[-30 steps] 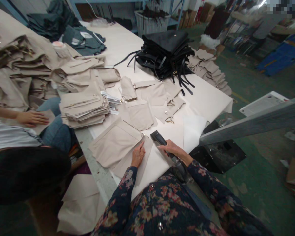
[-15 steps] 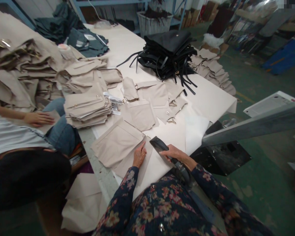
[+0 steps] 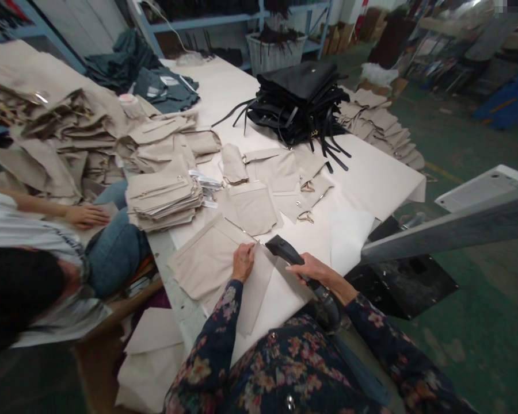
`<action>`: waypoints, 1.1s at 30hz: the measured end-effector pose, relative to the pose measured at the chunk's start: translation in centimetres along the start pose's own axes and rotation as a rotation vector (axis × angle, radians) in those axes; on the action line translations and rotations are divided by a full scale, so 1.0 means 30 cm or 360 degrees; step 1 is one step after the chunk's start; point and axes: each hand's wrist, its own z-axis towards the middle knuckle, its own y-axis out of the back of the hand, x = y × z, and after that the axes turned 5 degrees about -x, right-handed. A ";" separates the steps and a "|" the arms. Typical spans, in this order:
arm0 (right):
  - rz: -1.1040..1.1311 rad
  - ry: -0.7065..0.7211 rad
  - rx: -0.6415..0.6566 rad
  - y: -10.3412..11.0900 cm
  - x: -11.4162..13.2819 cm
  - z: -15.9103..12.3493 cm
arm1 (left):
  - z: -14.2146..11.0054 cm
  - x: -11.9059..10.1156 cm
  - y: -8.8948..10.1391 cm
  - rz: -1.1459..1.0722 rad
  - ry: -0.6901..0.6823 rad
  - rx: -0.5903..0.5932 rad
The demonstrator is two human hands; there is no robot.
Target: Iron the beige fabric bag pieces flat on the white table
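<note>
A long white-covered work table (image 3: 373, 178) holds beige fabric panels (image 3: 252, 210) and stacked black bags (image 3: 296, 86).

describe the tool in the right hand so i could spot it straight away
At the near end of the long white table, find the person's right hand in a floral sleeve. It grips a black handheld tool, nose pointing away, the one hard black object among the beige fabric pieces; the black stack further up is strapped bags.
</note>
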 end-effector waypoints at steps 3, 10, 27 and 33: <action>0.0018 0.0015 0.0087 -0.028 0.007 0.011 | 0.035 0.027 0.043 -0.0145 -0.0017 0.0162; -0.0026 0.0080 0.0148 -0.080 0.062 0.077 | -0.018 0.055 0.077 -0.0958 0.0343 0.0342; -0.0201 0.0010 -0.0004 -0.104 0.002 0.076 | -0.040 0.085 0.023 -0.0998 0.0496 0.0404; -0.0226 0.0096 -0.0219 -0.057 0.074 0.107 | -0.073 0.057 0.034 -0.0652 0.0304 0.0351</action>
